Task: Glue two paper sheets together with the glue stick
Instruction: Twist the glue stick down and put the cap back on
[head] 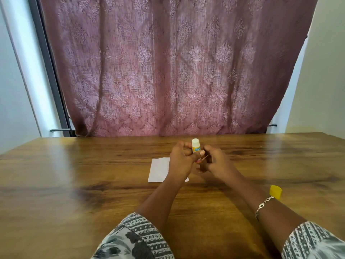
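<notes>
A yellow glue stick (195, 145) with its white glue tip exposed stands upright between both hands above the table. My left hand (182, 158) wraps around its body from the left. My right hand (214, 161) closes on its lower end from the right. The yellow cap (276, 191) lies on the table to the right, beside my right forearm. A white paper sheet (159, 170) lies flat on the table under and left of my left hand, partly hidden by it. I cannot tell whether a second sheet lies with it.
A brown wooden table (74, 174) fills the lower view. A patterned maroon curtain (177, 68) hangs behind its far edge. A bracelet (264, 203) sits on my right wrist.
</notes>
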Demonstrator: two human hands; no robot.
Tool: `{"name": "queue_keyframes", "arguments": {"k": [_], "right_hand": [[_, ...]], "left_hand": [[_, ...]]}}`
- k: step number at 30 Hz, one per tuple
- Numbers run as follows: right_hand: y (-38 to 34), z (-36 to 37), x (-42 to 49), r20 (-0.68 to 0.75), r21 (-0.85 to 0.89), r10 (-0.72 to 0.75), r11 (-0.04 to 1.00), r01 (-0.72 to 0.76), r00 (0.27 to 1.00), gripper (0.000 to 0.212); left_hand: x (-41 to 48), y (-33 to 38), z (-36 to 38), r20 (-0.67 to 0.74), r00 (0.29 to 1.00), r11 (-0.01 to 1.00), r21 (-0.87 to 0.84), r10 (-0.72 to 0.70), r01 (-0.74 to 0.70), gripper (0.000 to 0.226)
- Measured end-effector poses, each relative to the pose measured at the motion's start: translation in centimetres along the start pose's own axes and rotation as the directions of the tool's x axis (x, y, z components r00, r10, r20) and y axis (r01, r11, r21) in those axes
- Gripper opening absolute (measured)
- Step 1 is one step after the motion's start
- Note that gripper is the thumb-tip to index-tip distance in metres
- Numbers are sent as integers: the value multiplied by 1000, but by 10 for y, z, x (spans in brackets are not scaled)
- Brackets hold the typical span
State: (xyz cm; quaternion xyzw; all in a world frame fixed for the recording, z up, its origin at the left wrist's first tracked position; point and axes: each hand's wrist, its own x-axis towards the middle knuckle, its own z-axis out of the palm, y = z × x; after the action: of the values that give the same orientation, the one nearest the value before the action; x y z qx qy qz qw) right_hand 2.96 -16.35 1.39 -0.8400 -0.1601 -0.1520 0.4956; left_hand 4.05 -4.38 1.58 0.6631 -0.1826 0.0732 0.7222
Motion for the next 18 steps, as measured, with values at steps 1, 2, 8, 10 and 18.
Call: {"name": "queue_keyframes", "arguments": {"k": [1, 2, 8, 10, 18], "right_hand": [[0, 1, 0, -11, -27, -1, 1000, 0, 1000, 38], [-1, 1, 0, -21, -43, -4, 999, 3, 1000, 39], [-1, 1, -3, -10, 33, -6, 999, 7, 1000, 27], [-1, 1, -3, 25, 69, -7, 998, 5, 1000, 30], [2, 2, -1, -40, -40, -27, 999, 26, 999, 32]], "left_hand": [[0, 0, 0, 1, 1000, 1000, 1, -9, 9, 25], [-1, -1, 1, 4, 1000, 1000, -3, -16, 16, 25], [-1, 1, 1, 9, 1000, 1000, -17, -8, 8, 25], [0, 1, 0, 0, 1000, 1000, -7, 2, -2, 25], [1, -3, 3, 11, 1000, 1000, -14, 9, -9, 27]]}}
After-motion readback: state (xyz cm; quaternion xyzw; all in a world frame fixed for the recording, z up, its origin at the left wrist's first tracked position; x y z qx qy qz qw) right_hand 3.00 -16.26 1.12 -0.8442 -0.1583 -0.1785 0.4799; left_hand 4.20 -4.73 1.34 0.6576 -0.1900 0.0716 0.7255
